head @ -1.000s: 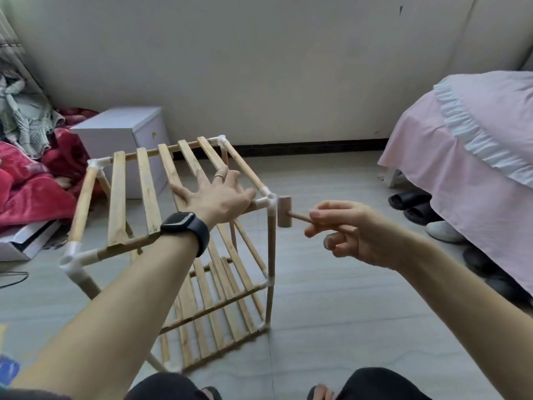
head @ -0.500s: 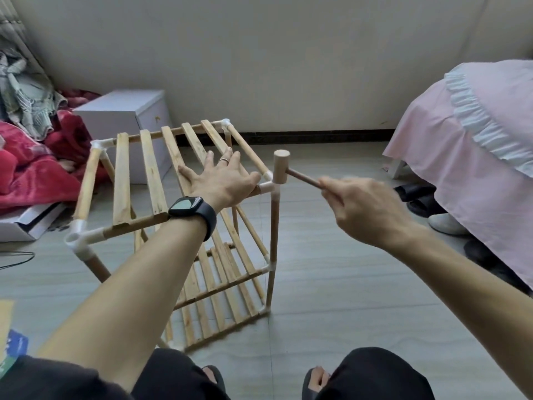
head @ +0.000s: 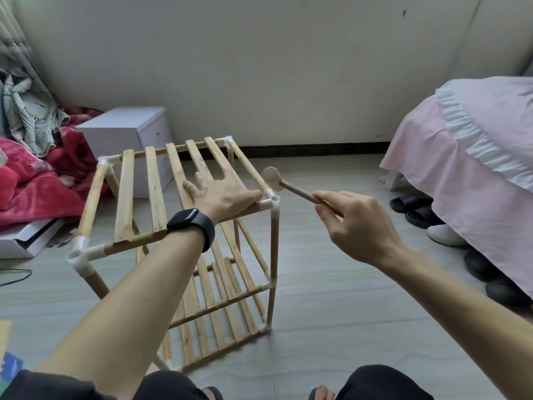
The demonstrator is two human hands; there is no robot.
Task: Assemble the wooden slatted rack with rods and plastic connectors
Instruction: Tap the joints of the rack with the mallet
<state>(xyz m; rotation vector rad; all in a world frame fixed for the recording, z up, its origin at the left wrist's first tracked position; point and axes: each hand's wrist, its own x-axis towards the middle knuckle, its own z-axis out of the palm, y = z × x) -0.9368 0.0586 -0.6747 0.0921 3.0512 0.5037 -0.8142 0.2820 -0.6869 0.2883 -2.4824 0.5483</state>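
We rest our left hand (head: pixel 223 194) flat, fingers straight, just beside the corner connector (head: pixel 271 201) while our right hand (head: pixel 354 223) pinches the mallet (head: pixel 274 178), so a skewed blow could hit our thumb (head: pixel 248 196).

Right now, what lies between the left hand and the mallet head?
Head view: the top side rod and white corner connector, right by the mallet.

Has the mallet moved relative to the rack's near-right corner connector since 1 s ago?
Yes. The mallet rose from beside the corner connector to above it.
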